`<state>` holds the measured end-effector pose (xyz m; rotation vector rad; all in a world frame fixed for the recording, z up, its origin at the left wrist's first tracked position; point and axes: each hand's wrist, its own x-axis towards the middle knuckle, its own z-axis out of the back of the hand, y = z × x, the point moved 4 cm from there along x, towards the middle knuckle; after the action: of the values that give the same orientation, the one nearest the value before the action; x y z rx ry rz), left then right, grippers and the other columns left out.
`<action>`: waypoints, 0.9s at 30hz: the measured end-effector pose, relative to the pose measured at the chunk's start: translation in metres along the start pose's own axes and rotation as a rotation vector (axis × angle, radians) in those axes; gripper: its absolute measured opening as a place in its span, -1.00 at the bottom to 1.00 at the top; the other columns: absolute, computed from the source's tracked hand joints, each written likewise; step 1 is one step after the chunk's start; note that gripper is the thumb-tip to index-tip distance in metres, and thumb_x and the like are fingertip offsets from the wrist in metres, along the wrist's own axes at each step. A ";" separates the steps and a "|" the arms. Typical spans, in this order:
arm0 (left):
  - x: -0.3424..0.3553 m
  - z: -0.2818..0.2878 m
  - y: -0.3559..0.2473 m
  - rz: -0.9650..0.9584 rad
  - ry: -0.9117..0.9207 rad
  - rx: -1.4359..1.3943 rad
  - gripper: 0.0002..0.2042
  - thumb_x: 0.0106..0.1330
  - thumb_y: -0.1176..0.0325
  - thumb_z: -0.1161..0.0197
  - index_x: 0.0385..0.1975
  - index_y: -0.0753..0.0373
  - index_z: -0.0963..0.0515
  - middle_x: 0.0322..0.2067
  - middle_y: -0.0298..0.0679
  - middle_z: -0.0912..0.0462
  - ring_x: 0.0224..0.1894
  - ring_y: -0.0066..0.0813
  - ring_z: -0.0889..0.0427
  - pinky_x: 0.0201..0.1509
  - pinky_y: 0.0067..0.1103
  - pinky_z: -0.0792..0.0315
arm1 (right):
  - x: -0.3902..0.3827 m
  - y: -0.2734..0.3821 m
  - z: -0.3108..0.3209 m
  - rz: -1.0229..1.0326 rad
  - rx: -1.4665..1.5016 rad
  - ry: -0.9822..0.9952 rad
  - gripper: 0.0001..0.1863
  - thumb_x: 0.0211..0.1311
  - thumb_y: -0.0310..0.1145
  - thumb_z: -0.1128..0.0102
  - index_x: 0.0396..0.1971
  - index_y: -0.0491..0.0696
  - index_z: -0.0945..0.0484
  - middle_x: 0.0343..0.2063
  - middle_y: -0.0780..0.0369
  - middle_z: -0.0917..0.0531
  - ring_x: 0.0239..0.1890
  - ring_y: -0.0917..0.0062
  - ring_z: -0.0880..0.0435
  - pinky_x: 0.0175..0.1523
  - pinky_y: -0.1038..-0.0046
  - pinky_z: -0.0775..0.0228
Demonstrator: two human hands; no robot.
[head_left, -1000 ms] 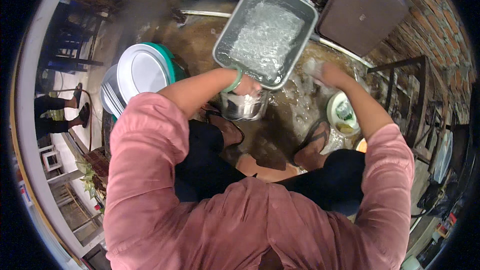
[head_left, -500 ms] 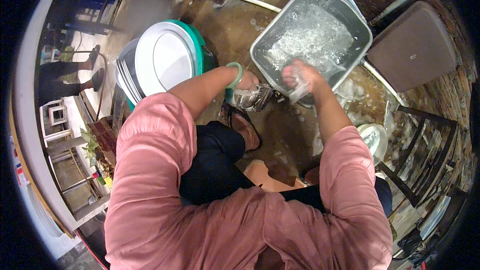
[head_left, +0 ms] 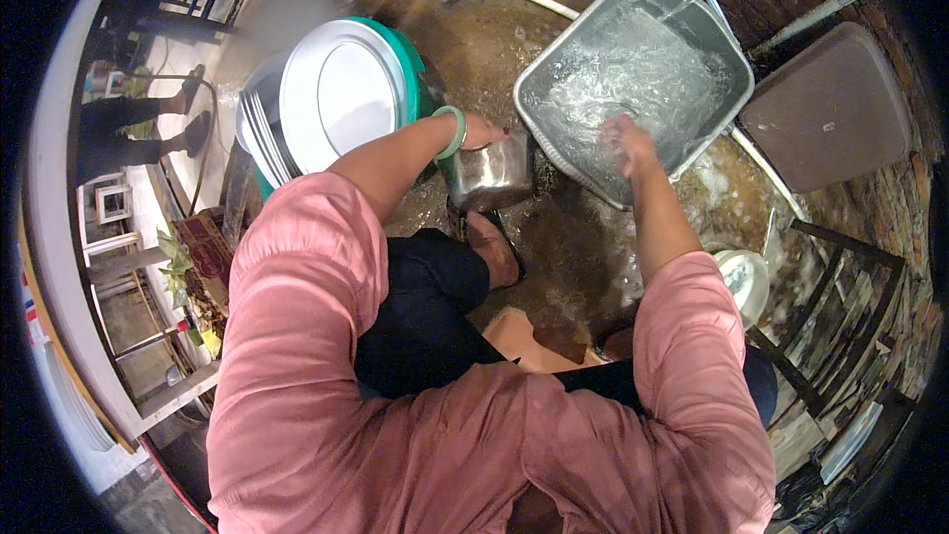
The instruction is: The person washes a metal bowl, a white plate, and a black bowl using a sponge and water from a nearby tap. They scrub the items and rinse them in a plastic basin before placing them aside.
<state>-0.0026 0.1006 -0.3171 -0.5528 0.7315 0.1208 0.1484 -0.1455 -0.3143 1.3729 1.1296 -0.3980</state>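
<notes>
A grey, rectangular plastic basin is partly filled with rippling clear water. White oval plates are stacked well to its left. Just beside the basin, a shiny, cylindrical metal pot is gripped at its rim by the left hand, fingers curled. The right hand is held at the water, fingers loosely parted, nothing visibly grasped.

The right hand had room around it at the grey tub, but the tub's side stood between it and the metal pot. Wet floor lay free between tub and white plates.
</notes>
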 end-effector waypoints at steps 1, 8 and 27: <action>0.004 -0.002 0.005 0.015 -0.040 0.008 -0.54 0.14 0.01 0.16 -0.21 0.26 -0.46 -0.19 0.01 -0.47 -0.05 -0.12 -0.39 0.04 -0.38 -0.20 | -0.005 -0.003 -0.020 0.004 0.137 0.244 -0.47 0.15 -0.07 0.10 -0.06 -0.23 -0.28 -0.09 0.03 -0.41 -0.06 0.27 -0.42 -0.02 0.25 -0.28; -0.015 0.028 -0.024 0.158 0.104 0.221 -0.52 0.14 -0.02 0.11 -0.17 0.28 -0.45 -0.17 0.06 -0.45 -0.10 -0.08 -0.43 0.04 -0.41 -0.23 | -0.075 0.017 -0.130 0.284 -0.392 0.620 -0.58 0.12 -0.10 0.03 -0.09 -0.06 -0.37 -0.10 0.19 -0.43 -0.03 0.38 -0.36 0.00 0.36 -0.22; -0.079 0.010 -0.099 -0.089 0.451 0.784 -0.72 0.03 0.34 -0.04 -0.20 0.04 -0.45 -0.21 -0.17 -0.50 -0.11 -0.28 -0.47 0.02 -0.14 -0.22 | -0.047 0.037 -0.074 0.447 -0.612 0.309 -0.54 0.15 -0.11 0.11 -0.04 -0.09 -0.31 -0.01 0.13 -0.36 0.04 0.37 -0.32 0.05 0.30 -0.18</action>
<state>-0.0262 0.0281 -0.2152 0.1515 1.1081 -0.3771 0.1273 -0.0883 -0.2412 1.1041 1.0310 0.4673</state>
